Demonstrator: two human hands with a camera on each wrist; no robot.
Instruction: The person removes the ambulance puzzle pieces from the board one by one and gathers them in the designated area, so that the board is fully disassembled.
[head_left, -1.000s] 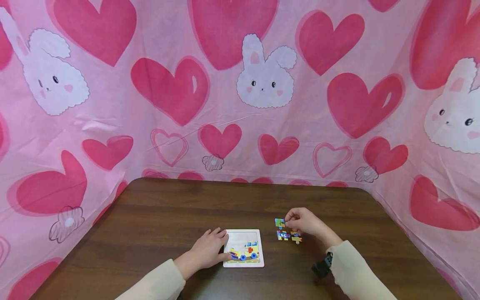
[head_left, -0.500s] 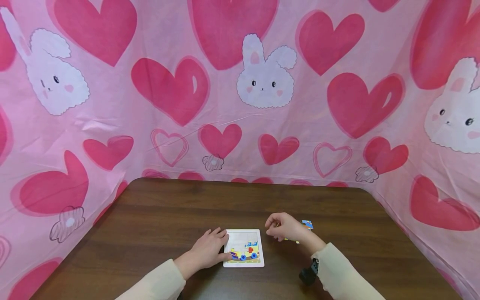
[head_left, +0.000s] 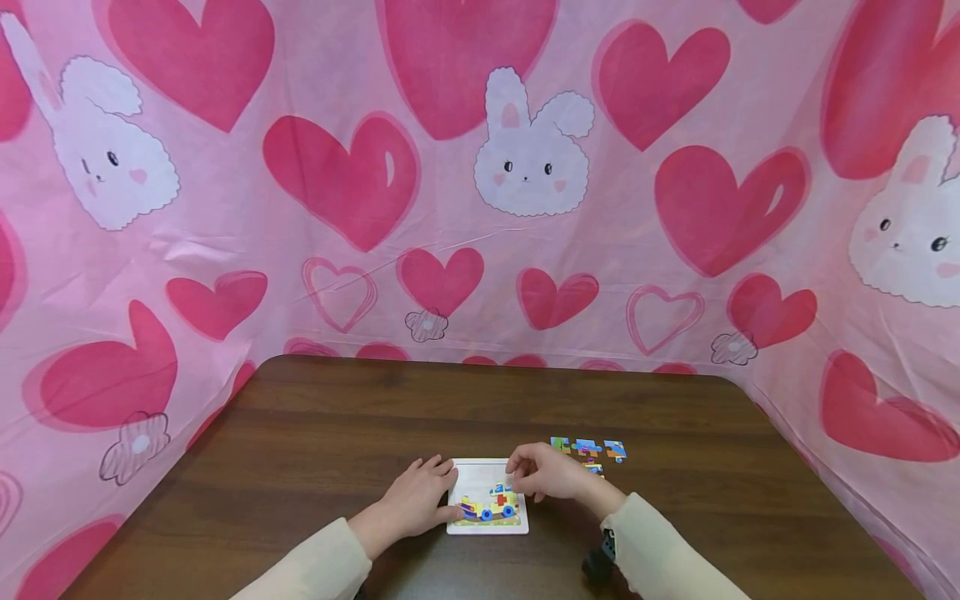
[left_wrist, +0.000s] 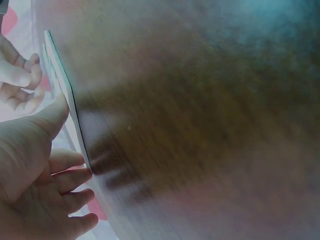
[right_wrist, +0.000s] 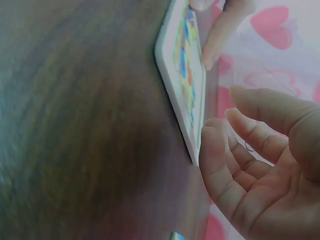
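On the table lies a white-framed jigsaw puzzle board (head_left: 472,475) with a partly assembled yellow vehicle picture along its lower part. My left hand (head_left: 416,497) rests at the board's left edge, fingers spread and thumb on the lower left of the frame. Above the board's right edge is my right hand (head_left: 551,473), its thumb and fingers bent toward each other. In the right wrist view the right hand (right_wrist: 265,160) shows no piece clearly between its fingertips; a thin piece could be hidden. Behind it lie loose puzzle pieces (head_left: 587,447), some covered by the hand.
The brown wooden table (head_left: 337,417) extends beyond the board on all sides. A pink curtain (head_left: 457,225) with hearts and rabbits hangs around its far and side edges. A black device (head_left: 598,565) is strapped at the right wrist.
My right hand has moved left and toward me, from the loose pieces to the board's right edge, uncovering several of them. The left hand and the board have stayed in place.
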